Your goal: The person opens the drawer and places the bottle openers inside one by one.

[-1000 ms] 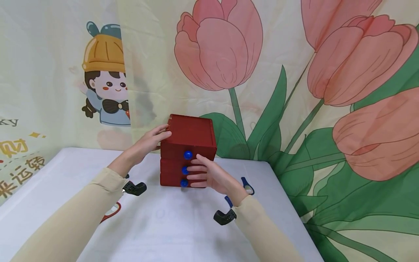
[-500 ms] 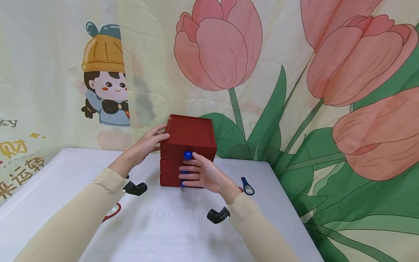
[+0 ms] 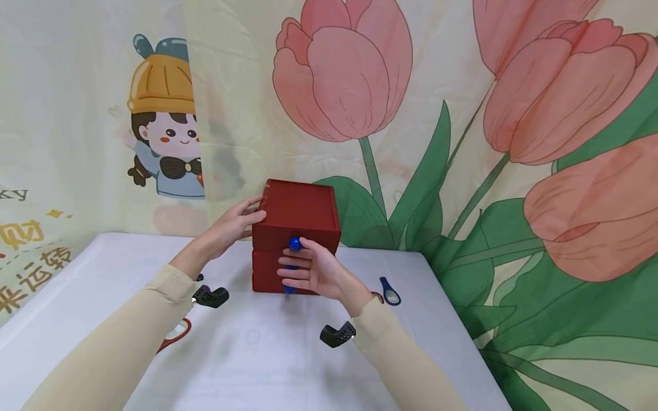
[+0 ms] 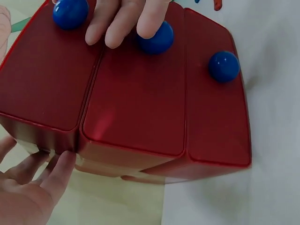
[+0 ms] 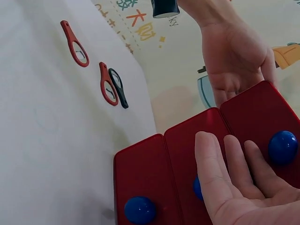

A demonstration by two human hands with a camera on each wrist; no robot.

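A dark red box of three stacked drawers [image 3: 298, 202] stands on the table, one round blue knob on each drawer front. My left hand [image 3: 223, 225] rests against its upper left side, thumb at the top edge; in the left wrist view its fingertips [image 4: 65, 161] touch the side of the top drawer. My right hand [image 3: 324, 271] is in front of the drawers, fingers nearly straight. Its thumb tip meets the top knob [image 3: 295, 244], and the index finger lies just below that knob. The other fingers partly cover the middle knob [image 4: 157, 40]. Every drawer appears closed.
A blue-framed magnifying glass [image 3: 390, 291] lies right of the box, a red one partly hidden beside it. Left of the box, the right wrist view shows two red magnifying glasses [image 5: 77, 47] and a dark one [image 5: 118, 87]. A printed cloth [image 3: 344, 85] hangs behind the table.
My right hand has moved left and slightly up, bringing its thumb to the top knob. The left hand stays at the box's side. The box has not moved.
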